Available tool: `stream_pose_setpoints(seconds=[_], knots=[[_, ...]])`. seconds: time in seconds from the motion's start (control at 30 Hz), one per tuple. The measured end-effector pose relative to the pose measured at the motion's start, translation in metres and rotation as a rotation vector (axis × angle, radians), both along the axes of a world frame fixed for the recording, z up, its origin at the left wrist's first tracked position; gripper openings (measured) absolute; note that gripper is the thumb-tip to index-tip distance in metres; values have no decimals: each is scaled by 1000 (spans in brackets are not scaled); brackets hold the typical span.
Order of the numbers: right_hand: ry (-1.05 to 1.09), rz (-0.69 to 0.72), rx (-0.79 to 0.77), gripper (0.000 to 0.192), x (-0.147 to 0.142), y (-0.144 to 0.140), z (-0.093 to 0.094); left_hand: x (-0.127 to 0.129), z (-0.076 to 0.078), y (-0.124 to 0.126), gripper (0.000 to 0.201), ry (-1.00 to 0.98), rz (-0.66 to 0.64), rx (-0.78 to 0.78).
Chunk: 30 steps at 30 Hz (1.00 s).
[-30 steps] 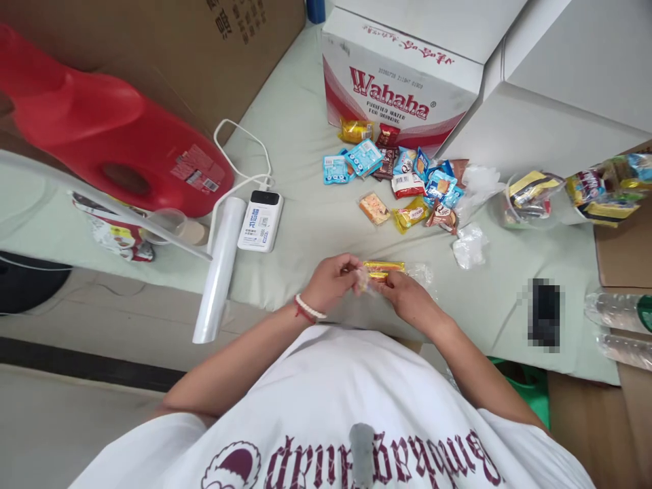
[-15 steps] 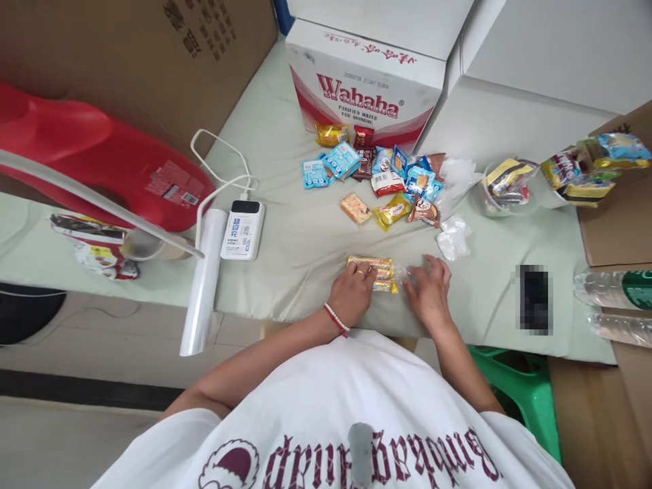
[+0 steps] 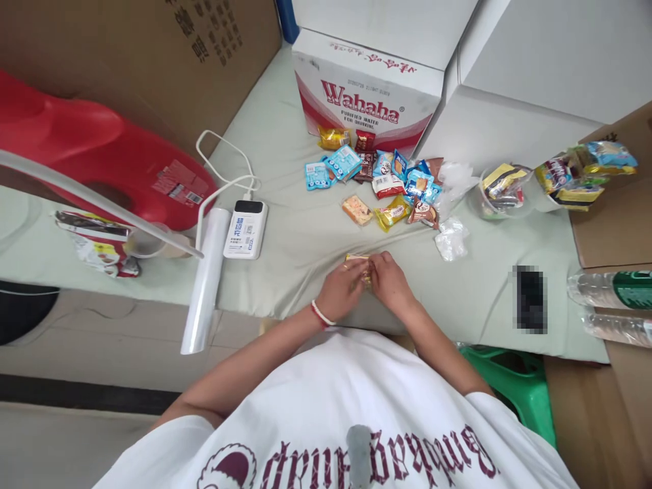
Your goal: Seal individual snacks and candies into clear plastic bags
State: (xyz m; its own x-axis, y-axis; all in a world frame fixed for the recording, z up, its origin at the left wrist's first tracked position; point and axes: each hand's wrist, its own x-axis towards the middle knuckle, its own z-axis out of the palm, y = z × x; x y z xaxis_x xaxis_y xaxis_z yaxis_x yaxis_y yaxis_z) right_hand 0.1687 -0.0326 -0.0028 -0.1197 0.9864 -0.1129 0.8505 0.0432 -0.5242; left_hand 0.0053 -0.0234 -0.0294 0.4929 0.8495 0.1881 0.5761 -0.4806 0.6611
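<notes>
A small pack of yellow-wrapped snack sticks (image 3: 358, 257) lies at the table's front edge, mostly hidden by my fingers. My left hand (image 3: 342, 288), with a beaded bracelet on its wrist, is curled round the pack's left side. At the right side, my right hand (image 3: 391, 280) has its fingers bent onto the pack, its fingertips meeting those of the left. Beyond both hands sits a loose pile of wrapped snacks: blue packets (image 3: 342, 163), a yellow packet (image 3: 392, 213), a brown packet (image 3: 424, 213) and a clear-wrapped biscuit (image 3: 356, 209).
Crumpled clear plastic (image 3: 451, 239) and a tub of snacks (image 3: 502, 190) are to the right. A blurred-out dark object (image 3: 530, 299) and bottles (image 3: 611, 290) lie farther right. On the left are a power bank (image 3: 246, 229), a plastic roll (image 3: 205, 282) and a red jug (image 3: 112, 149). A Wahaba-style water carton (image 3: 367, 102) stands behind.
My right hand has moved left, from the clear wrapper end onto the pack beside my left hand. The hands now cover most of the snack sticks.
</notes>
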Motion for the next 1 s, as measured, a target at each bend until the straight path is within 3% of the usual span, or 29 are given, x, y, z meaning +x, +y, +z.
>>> stream_pose_setpoints(seconds=[0.1,0.17,0.23,0.37,0.5,0.63,0.77,0.83,0.9,1.0], knots=[[13,34,65,27,1,-11,-6,-15,0,12,34,33,293,-76],[15,67,108,22,0,-18,-5,-15,0,18,33,157,354,-115],[-1,116,128,27,-4,-24,0,-9,2,22,30,231,309,-145],[-192,135,122,62,-20,-34,6,4,16,26,15,257,242,-200],[-314,20,198,59,-31,-42,-4,6,36,28,15,199,205,-252],[-238,-42,322,60,-24,-54,-15,4,52,24,16,-6,182,-304],[-33,-84,478,57,-1,-64,-16,7,68,17,27,-363,137,-557],[83,-198,503,50,15,-62,-14,7,74,15,33,-516,99,-655],[192,-407,485,40,39,-54,-10,5,75,15,35,-567,94,-669],[398,-734,456,26,102,-29,7,-9,65,16,36,-512,153,-647]])
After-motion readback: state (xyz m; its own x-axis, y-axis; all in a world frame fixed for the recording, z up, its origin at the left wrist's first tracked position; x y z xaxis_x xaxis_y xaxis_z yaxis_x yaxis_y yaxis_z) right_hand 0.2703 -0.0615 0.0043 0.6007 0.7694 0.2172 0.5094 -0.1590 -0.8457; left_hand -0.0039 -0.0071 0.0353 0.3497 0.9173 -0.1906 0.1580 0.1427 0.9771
